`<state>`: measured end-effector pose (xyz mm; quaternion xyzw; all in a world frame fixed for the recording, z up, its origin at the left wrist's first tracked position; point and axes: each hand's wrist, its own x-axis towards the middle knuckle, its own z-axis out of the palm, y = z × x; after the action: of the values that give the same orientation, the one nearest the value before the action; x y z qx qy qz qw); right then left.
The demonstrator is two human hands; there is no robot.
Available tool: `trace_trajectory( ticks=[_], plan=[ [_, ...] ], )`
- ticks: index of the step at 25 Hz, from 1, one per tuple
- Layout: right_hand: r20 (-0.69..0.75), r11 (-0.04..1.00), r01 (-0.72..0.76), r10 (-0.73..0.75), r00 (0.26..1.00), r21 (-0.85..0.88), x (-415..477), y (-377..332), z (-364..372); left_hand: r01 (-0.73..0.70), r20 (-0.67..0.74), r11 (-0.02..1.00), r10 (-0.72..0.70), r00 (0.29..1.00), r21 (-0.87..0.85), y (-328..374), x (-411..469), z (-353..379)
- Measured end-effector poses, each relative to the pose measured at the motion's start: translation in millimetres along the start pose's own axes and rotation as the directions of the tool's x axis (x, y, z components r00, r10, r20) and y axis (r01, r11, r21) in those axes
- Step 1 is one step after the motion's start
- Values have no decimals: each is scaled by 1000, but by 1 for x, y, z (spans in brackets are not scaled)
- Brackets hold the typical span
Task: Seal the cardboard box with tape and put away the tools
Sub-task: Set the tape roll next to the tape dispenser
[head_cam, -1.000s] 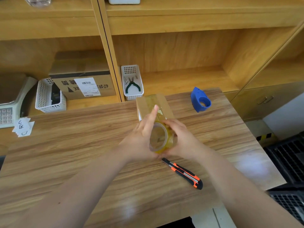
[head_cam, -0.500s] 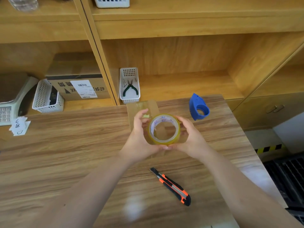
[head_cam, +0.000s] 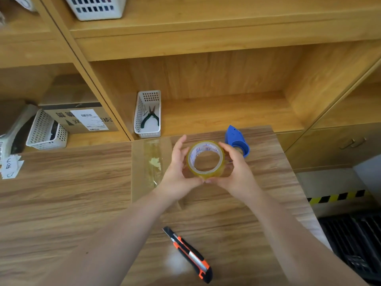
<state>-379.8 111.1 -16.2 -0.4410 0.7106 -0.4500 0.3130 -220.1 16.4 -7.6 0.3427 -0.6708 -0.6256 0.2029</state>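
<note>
Both hands hold a roll of clear yellowish tape (head_cam: pixel 206 174) upright above the table, its hole facing me. My left hand (head_cam: pixel 177 172) grips its left side and my right hand (head_cam: pixel 237 172) its right side. The small cardboard box (head_cam: pixel 148 162) stands on the table just left of the roll, with shiny tape along its top. A blue tape dispenser (head_cam: pixel 237 141) sits on the table behind my right hand. An orange and black utility knife (head_cam: pixel 189 254) lies near the table's front.
A white basket (head_cam: pixel 147 116) with green-handled pliers stands on the lower shelf behind the box. Another white basket (head_cam: pixel 46 131) and a labelled carton (head_cam: pixel 82 118) sit in the left shelf bay. Paper tags (head_cam: pixel 10 166) lie at the far left. The table's right edge drops to the floor.
The roll has turned from edge-on over the box to hole facing me and moved right of the box. The view has shifted, so the box and knife appear further left and lower.
</note>
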Motion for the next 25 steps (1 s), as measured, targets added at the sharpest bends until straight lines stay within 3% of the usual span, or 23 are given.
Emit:
trace_trajectory(
  ticks=[4, 8, 11, 18, 25],
  plan=[
    [-56, 998, -35, 38, 998, 58, 12, 19, -17, 70, -39, 952, -85, 996, -298, 8, 30, 24],
    [-56, 989, -73, 81, 995, 131, 22, 34, -39, 158, -131, 879, -240, 962, -451, 10, 56, 43],
    [-75, 978, -97, 113, 991, 187, 29, 49, -53, 221, -204, 869, -338, 919, -442, 13, 71, 60],
    [-157, 956, -175, 214, 964, 234, 50, 91, -83, 346, -230, 841, -465, 855, -416, 10, 121, 103],
    [-241, 952, -206, 260, 935, 226, 77, 126, -116, 364, -205, 874, -440, 875, -320, 2, 183, 142]
  ],
)
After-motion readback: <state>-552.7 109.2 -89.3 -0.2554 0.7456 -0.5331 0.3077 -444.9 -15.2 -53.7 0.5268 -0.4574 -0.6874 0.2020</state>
